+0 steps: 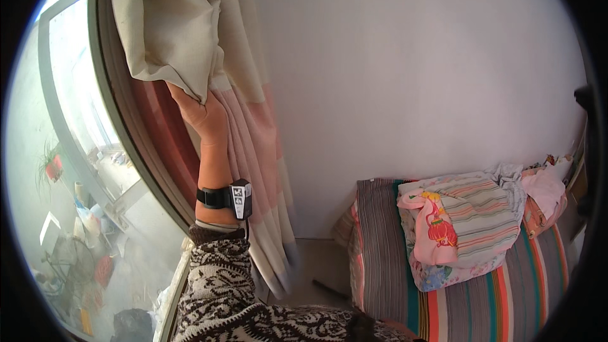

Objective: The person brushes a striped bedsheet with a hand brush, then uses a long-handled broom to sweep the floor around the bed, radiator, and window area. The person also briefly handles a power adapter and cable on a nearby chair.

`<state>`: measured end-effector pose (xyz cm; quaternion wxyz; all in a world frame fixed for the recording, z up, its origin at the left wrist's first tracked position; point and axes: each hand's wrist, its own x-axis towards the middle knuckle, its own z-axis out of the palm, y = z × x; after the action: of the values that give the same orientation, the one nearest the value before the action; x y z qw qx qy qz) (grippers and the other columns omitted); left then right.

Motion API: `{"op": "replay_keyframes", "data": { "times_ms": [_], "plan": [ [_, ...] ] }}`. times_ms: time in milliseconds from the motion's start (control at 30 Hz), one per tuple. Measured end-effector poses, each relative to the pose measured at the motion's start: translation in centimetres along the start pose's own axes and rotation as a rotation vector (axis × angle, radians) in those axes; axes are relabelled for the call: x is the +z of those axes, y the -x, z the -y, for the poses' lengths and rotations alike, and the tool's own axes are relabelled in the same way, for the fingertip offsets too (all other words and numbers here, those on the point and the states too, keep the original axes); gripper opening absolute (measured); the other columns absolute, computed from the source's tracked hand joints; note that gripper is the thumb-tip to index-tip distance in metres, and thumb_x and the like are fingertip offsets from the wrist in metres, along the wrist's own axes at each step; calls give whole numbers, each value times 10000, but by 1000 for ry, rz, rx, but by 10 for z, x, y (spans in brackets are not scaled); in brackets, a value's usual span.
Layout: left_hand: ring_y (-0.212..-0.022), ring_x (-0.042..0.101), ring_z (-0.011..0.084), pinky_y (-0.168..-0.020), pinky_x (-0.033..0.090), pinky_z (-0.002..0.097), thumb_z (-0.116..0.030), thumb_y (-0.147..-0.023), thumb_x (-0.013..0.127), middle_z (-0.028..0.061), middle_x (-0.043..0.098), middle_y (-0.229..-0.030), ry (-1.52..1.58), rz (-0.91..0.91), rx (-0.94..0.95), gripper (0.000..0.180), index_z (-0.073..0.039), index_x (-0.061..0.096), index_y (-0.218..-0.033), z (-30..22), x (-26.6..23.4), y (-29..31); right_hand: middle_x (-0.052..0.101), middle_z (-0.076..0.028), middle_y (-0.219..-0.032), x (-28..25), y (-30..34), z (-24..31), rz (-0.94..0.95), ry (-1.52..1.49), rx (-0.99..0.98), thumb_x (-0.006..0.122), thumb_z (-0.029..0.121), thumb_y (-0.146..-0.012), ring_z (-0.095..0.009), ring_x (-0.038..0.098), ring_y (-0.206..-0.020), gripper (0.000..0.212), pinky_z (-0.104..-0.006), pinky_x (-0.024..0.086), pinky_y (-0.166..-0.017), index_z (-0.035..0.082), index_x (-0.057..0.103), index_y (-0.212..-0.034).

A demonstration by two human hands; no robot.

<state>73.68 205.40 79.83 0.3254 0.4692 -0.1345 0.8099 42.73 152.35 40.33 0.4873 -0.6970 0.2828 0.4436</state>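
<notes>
Cream cloth, coarse in weave, hangs in heavy, soft folds: the curtain (pixel 168 31), at the left of my view beside the window. Below the cream, its drop runs in dusty pink and pale bands, pleated lengthwise and falling close to the floor (pixel 310 265).

The left hand (pixel 193 111) is closed on a gather of the cream part, wrist bent, fingers buried in the fabric; I can't see their tips. The cloth bags out above the hand and draws to a point at its heel. On the forearm, a black strap (pixel 214 197) with a small boxy unit (pixel 240 200). Knit sleeve (pixel 218 278), brown and off-white scrolls, thick ribbed-looking cuff.

At my lower edge, a sliver of what looks like the right hand (pixel 400 329); mostly cut off, so I can't tell whether it is wide or narrow.

Left of the curtain, a curved-looking frame (pixel 106 69) and hazy glass; beyond it a spiky plant (pixel 53 166) in a red pot.

To the right, smooth pale wall (pixel 411 63). Under it a bed (pixel 389 240) in striped cloth, grey, teal and orange, bearing a soft folded quilt (pixel 481 215).
</notes>
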Motion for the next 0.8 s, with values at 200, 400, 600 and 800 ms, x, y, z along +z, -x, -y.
{"op": "replay_keyframes", "data": {
  "times_ms": [200, 400, 600, 800],
  "plan": [
    [-1093, 523, 331, -901, 474, 401, 35, -857, 455, 174, 449, -1263, -151, 94, -100, 498, -52, 349, -1336, 87, 82, 24, 568, -97, -684, -15, -34, 94, -15, -23, -18, 590, 76, -767, -186, 547, -505, 350, -325, 426, -447, 30, 499, -1102],
    [-971, 574, 383, -791, 497, 456, -37, -854, 401, 180, 480, -1198, -678, 1039, -308, 490, -137, 379, -1333, 199, 224, 100, 565, -100, -664, -6, -48, 145, -24, -52, 6, 581, 69, -755, -191, 538, -483, 315, -330, 411, -428, 25, 515, -1060],
    [-959, 583, 396, -788, 499, 458, -78, -877, 392, 222, 506, -1137, -724, 1091, -390, 553, -193, 277, -1406, 225, 233, 137, 561, -104, -644, 6, -57, 165, -13, -48, 6, 572, 63, -744, -195, 529, -461, 281, -336, 396, -408, 20, 531, -1018],
    [-1003, 566, 397, -811, 487, 469, -205, -875, 459, 243, 476, -1212, -667, 1050, -519, 633, -82, 171, -1425, 188, 186, 126, 557, -107, -624, 10, -61, 135, 2, -25, -22, 563, 57, -732, -200, 519, -439, 248, -341, 382, -389, 15, 547, -976]
  ]
}}
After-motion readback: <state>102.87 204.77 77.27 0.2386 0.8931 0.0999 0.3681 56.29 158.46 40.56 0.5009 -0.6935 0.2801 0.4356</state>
